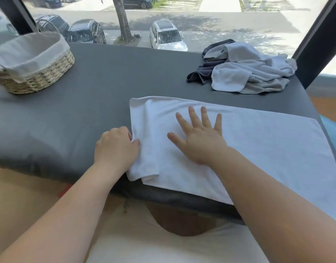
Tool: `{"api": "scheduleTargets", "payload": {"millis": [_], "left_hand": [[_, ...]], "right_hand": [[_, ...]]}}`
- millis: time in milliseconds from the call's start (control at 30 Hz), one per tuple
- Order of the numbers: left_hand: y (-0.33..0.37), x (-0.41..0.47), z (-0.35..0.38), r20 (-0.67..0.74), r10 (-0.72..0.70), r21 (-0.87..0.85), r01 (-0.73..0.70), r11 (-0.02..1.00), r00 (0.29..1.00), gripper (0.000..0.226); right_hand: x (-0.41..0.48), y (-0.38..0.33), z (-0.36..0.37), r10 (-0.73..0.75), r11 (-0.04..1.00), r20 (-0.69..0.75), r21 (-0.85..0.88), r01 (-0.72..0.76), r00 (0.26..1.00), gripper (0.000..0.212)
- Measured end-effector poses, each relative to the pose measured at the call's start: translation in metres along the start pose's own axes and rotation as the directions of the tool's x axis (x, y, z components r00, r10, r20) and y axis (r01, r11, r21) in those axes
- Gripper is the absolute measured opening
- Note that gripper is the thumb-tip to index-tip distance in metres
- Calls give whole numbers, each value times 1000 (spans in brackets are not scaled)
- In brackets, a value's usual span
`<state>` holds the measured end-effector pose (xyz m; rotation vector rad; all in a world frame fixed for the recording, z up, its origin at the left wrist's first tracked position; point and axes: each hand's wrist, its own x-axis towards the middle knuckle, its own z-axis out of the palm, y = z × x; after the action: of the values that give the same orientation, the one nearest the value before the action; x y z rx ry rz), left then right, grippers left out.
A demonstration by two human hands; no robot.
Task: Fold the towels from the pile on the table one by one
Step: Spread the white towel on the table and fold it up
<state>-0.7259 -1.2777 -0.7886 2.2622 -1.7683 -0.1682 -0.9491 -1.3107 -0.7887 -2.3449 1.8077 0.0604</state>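
A white towel (258, 145) lies spread lengthwise on the dark grey table (97, 88), its near edge hanging slightly over the table's front. Its left end is folded over into a narrow flap. My left hand (116, 147) pinches that folded left edge between thumb and fingers. My right hand (199, 137) lies flat on the towel, fingers spread, just right of the flap. The pile of towels (246, 69), white, light grey and dark grey, sits crumpled at the table's far right.
A woven basket (30, 63) with a pale cloth liner stands at the table's far left. Behind the table is a large window with dark frame posts. A blue object (332, 128) shows past the table's right edge.
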Motion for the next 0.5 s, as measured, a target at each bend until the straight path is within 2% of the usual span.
{"api": "scheduleTargets", "payload": {"millis": [67,233,300,400,433,500], "left_hand": [[1,2,2,12,7,-29,-6,1000,1000,15],[-9,12,-10,-37,5,-14,-5,1000,999,15],[-14,13,-19,-26,-15,24,16,1000,1000,30],[-10,4,-22,83,-47,202,29,979,995,58],[-8,0,-19,119,-39,241,9,971,992,58],[-6,-4,-10,142,-12,196,-16,980,990,49]], "right_hand": [[7,-16,12,-24,999,23,27,23,999,78],[10,-13,25,-5,998,32,56,4,999,79],[12,-14,25,-8,998,40,57,5,999,79],[12,-15,26,-2,998,30,65,0,1000,80],[12,-15,26,-3,998,26,67,1,1000,80],[11,-14,27,-3,998,18,69,2,1000,80]]}}
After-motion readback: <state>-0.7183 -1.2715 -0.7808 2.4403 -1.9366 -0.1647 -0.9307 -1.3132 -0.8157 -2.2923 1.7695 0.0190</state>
